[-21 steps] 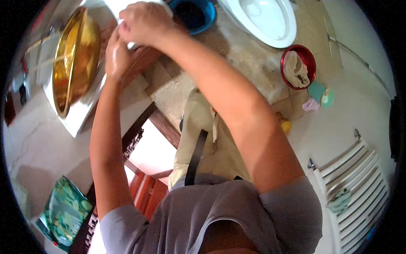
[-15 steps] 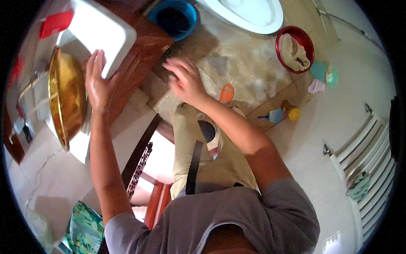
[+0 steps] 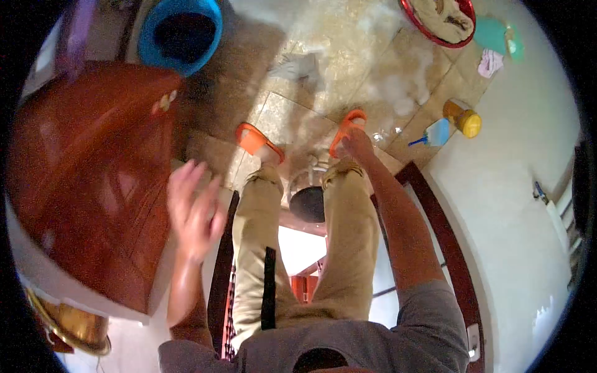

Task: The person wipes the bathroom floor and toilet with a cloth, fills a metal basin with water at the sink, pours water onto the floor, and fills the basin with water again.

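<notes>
well, nearest the camera comes the grey shirt, and past it the pale trousers, with a black strap lying along the left thigh. the left hand is up beside the left leg, blurred by motion, its fingers apart and slightly curled — a wide, loose shape. just beside it in this view stands the wooden cabinet, reddish brown and glossy; whether the two touch is hard to judge. at the lower left shows part of a gold-coloured basin.

the right hand reaches down by the right knee; its fingers blend with the foot behind, so i cannot tell whether they are spread, narrow or round anything. it overlaps the right slipper, orange, on that foot, while the left slipper matches on the other. between the knees is a dark round thing, too unclear to name.

further out on the tiled floor, a blue brush lies just beside a brown bottle with a yellow cap. farther still, a pink cloth lies near a green thing — and farthest off are the blue basin, dark inside, past the cabinet, and the red bowl holding a beige cloth.
</notes>
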Motion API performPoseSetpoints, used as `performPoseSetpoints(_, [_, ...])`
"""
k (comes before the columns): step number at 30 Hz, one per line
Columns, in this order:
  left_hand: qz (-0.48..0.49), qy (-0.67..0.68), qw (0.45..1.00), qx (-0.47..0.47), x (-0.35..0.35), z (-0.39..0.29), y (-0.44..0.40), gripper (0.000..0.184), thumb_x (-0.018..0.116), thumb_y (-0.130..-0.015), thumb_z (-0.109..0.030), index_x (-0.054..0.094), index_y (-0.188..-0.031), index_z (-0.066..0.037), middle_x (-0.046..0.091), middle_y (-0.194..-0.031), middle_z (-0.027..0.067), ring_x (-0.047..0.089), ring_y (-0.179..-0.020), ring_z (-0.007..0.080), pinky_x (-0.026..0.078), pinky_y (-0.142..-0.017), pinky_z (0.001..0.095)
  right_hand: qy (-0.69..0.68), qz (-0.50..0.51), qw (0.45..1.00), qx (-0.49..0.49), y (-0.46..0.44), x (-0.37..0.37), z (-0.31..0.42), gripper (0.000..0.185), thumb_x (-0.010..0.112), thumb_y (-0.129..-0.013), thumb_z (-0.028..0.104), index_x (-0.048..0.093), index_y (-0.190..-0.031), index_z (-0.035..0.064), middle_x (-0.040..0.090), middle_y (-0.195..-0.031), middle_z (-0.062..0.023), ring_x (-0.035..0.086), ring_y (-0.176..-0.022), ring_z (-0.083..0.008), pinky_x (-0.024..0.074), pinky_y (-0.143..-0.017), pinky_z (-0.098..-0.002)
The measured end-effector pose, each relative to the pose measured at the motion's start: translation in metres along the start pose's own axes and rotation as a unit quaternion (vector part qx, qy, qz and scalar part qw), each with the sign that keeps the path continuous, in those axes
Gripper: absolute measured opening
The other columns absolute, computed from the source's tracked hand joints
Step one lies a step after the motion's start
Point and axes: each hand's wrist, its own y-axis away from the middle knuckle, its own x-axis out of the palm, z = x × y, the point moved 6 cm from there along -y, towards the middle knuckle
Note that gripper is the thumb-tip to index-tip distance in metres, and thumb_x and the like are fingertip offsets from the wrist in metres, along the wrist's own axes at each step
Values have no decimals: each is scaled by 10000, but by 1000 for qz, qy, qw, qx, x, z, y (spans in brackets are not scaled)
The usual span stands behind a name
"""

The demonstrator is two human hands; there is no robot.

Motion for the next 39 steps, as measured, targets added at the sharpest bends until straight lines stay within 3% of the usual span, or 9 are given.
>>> performPoseSetpoints(4, [66,99,986,-114,209,107,-11,372,604,-797,-5,603,-1169,-29,485,-1338,203,455,-1250,386,376,-1049,428,-98,-150,978,-106,-117,101,-37,376,593,-796,180,619,-1149,53,625,-1053,-218,565,-1054,-355,448,-920,-453])
performPoseSetpoints(6, [58,110,985,-119,273,157,-35,439,616,-785,0,565,-1221,-23,472,-1351,197,455,-1245,380,385,-1046,413,-95,-56,993,37,-150,80,6,452,597,-779,153,579,-1225,80,587,-1155,-228,555,-1078,-375,449,-934,-441])
performPoseSetpoints(9, [-27,71,989,-130,344,240,-83,588,654,-763,-38,477,-1323,-62,381,-1427,192,383,-1299,377,355,-1067,412,-49,-151,986,-44,-194,71,32,565,561,-747,52,513,-1305,119,455,-1337,-233,570,-1068,-416,485,-910,-486])
performPoseSetpoints(14, [-169,-214,956,-107,332,279,-149,800,727,-732,-165,338,-1430,-116,323,-1463,196,332,-1318,419,308,-1065,490,184,-118,964,-154,-251,71,40,694,613,-762,63,396,-1407,200,409,-1332,-173,561,-1065,-368,500,-856,-443])
performPoseSetpoints(20, [-108,-150,979,-91,343,374,-186,645,659,-800,-133,390,-1385,-95,522,-1264,219,522,-1127,418,424,-941,497,167,31,969,-181,-306,61,16,594,639,-795,119,440,-1352,184,536,-1064,-170,579,-1010,-294,513,-780,-430])
performPoseSetpoints(23, [-20,-239,964,-114,343,411,-193,460,579,-854,-111,464,-1297,-72,595,-1128,220,615,-958,400,509,-778,486,-84,21,964,-252,-300,30,16,423,648,-794,120,545,-1200,58,609,-959,-189,611,-910,-331,504,-824,-426])
performPoseSetpoints(26, [17,-312,942,-124,354,419,-175,333,517,-882,-102,512,-1212,-57,619,-1059,209,649,-855,389,535,-678,489,-185,119,952,-211,-293,-8,-5,441,568,-851,150,499,-1272,41,589,-1082,-82,542,-1009,-146,455,-873,-322])
performPoseSetpoints(30, [72,-304,940,-138,369,420,-134,333,523,-870,-89,515,-1200,-48,617,-1056,206,651,-845,391,540,-680,489,-389,59,906,-156,-278,-61,-40,443,596,-885,314,551,-1219,27,645,-1036,-78,613,-933,-202,497,-839,-342])
performPoseSetpoints(39, [171,-260,937,-159,397,436,-51,547,643,-775,-91,460,-1288,-31,597,-1111,211,629,-899,428,530,-763,484,-566,-210,794,-70,-211,-141,-134,379,438,-846,115,519,-1206,28,614,-1078,-64,595,-958,-197,463,-840,-300])
